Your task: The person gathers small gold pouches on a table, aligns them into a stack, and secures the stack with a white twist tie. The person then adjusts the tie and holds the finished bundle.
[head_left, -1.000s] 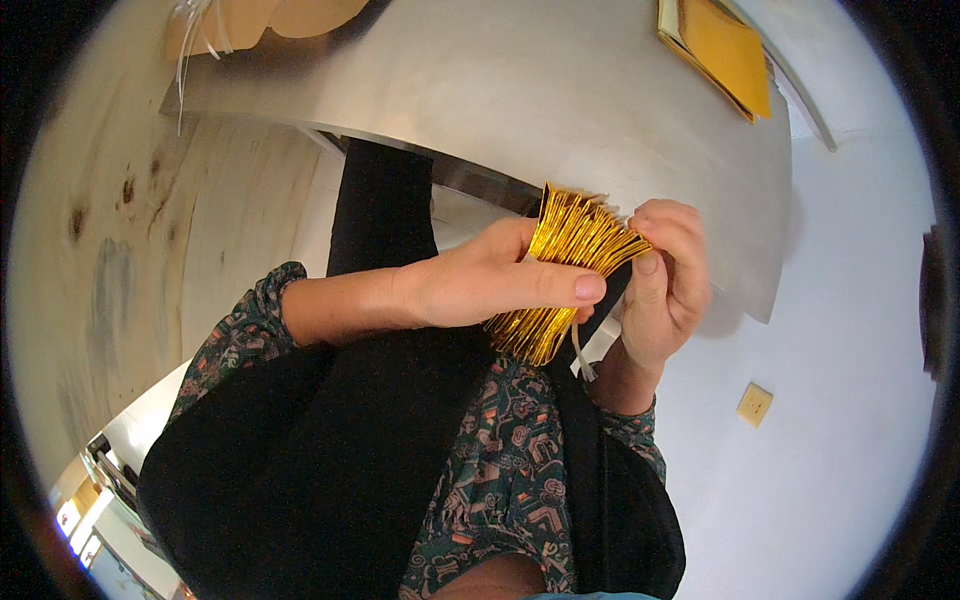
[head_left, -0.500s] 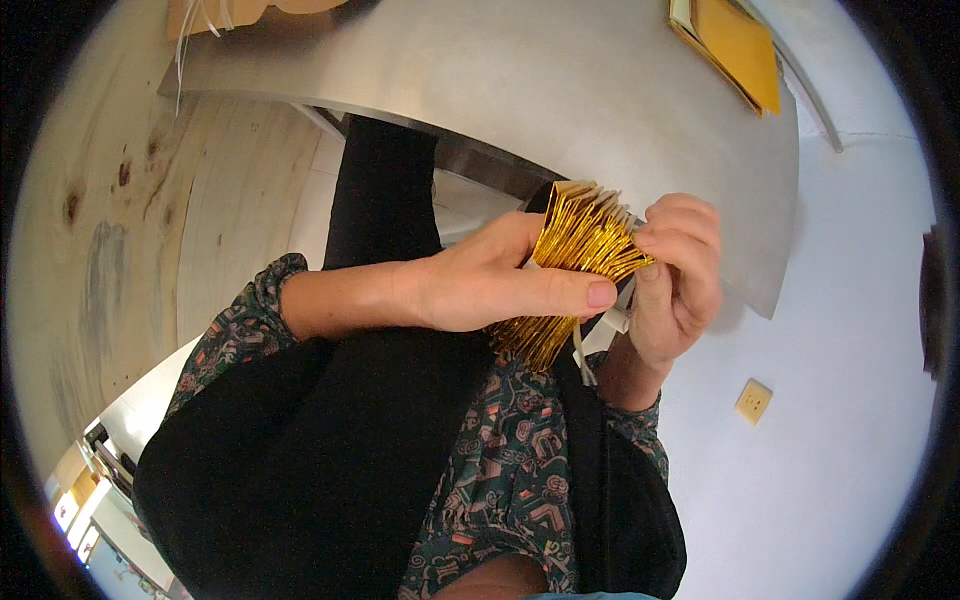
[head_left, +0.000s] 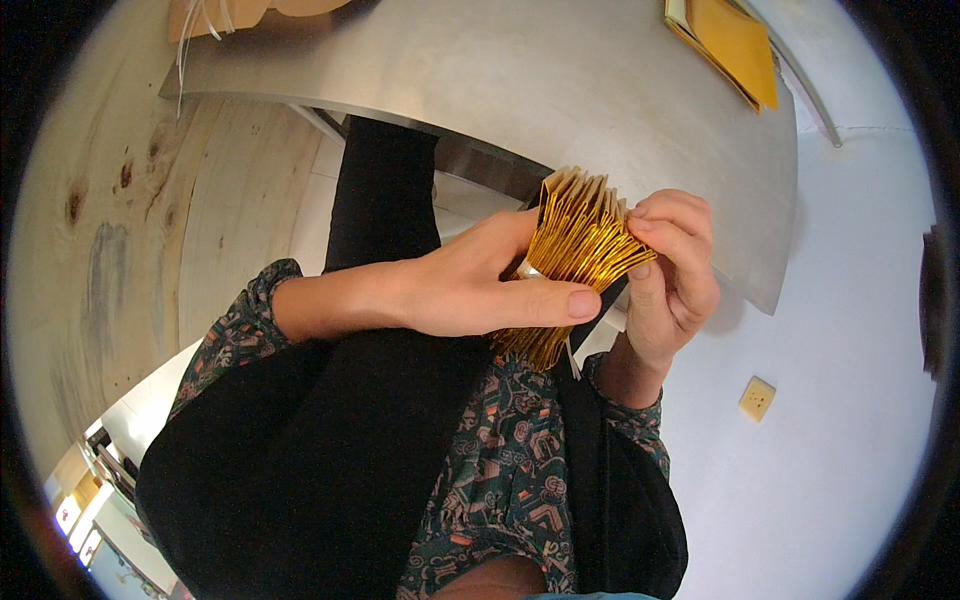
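Note:
A thick stack of shiny gold foil papers (head_left: 585, 240), folded and fanned out with paler upper edges, is held above my lap. My left hand (head_left: 470, 285) wraps round it from the left, thumb lying across its front; the other fingers are hidden behind. At the stack's right edge, my right hand (head_left: 675, 265) pinches the corners of some folded sheets between thumb and fingers. A thin white strip (head_left: 573, 360) hangs below the stack. Lower layers of gold foil show beneath my left thumb.
A grey metal table (head_left: 480, 70) spans the area ahead. Yellow folded papers (head_left: 735, 50) lie at its far right, brown paper (head_left: 250, 12) with white strips at its far left. A wooden board (head_left: 110, 250) stands left; a wall with a socket (head_left: 757, 399) is right.
The stack has tipped slightly, and its pale upper edges show more. My left thumb has slid a little left, while my right hand keeps its pinch at the edge.

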### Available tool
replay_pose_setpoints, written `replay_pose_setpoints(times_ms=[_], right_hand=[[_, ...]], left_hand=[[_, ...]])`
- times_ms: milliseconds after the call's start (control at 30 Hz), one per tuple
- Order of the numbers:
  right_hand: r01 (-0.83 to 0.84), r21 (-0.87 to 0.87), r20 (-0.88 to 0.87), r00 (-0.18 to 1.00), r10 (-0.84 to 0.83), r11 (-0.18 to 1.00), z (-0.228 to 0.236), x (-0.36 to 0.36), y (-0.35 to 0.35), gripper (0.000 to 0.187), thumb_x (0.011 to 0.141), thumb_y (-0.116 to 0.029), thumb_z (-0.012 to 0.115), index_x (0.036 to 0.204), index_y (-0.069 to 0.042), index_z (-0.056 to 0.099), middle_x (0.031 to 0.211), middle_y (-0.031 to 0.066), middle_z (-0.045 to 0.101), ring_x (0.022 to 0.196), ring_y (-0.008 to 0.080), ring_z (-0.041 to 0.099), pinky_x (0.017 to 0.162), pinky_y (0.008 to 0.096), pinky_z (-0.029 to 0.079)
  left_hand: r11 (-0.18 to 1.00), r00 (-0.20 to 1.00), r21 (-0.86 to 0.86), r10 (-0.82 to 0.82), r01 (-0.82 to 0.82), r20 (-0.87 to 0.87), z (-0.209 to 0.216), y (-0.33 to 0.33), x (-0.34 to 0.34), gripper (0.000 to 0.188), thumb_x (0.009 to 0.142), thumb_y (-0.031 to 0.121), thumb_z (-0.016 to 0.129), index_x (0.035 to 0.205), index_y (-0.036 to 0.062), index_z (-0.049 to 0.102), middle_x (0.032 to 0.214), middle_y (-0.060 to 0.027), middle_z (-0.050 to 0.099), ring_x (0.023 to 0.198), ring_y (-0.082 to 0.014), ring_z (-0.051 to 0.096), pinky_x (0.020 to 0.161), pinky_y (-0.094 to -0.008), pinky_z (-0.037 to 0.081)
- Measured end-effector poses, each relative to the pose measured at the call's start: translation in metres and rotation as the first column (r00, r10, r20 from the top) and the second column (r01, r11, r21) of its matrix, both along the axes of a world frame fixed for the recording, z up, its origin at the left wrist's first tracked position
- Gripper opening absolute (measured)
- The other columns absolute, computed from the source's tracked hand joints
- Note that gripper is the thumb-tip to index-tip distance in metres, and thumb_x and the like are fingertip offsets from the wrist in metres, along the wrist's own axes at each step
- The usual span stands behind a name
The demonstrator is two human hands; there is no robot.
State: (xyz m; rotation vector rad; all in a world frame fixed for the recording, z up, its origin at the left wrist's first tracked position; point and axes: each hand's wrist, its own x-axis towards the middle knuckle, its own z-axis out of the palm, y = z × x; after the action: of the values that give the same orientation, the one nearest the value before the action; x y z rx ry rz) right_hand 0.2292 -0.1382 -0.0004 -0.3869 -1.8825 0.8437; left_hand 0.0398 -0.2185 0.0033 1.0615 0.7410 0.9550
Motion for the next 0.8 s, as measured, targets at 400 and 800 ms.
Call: replay_pose_setpoints(times_ms=[400,800], right_hand=[[0.010,-0.025,-0.132,0.991,-0.013,1.000,-0.004,-0.007,0.006,0.013,0.086,-0.004,0.069,0.099,-0.005,0.069,0.100,0.0093,0.065,0.096,0.0232,0.056,0.083,0.0327,0.045],[-0.012,0.004,-0.106,0.994,0.012,1.000,0.000,-0.015,0.010,0.020,0.082,-0.007,0.072,0.101,-0.005,0.069,0.102,0.0092,0.064,0.096,0.0232,0.055,0.083,0.0339,0.045]], left_hand=[[0.995,0.995,-0.090,0.048,-0.040,0.087,0.003,0.002,-0.002,0.049,0.089,0.039,0.067,0.118,-0.0001,0.058,0.103,-0.0088,0.067,0.094,-0.0163,0.062,0.083,-0.0314,0.051],[0.992,0.990,-0.010,0.124,-0.123,0.064,0.006,0.003,-0.006,0.051,0.088,0.035,0.073,0.122,0.0003,0.056,0.105,-0.0070,0.065,0.096,-0.0140,0.061,0.084,-0.0300,0.051]])
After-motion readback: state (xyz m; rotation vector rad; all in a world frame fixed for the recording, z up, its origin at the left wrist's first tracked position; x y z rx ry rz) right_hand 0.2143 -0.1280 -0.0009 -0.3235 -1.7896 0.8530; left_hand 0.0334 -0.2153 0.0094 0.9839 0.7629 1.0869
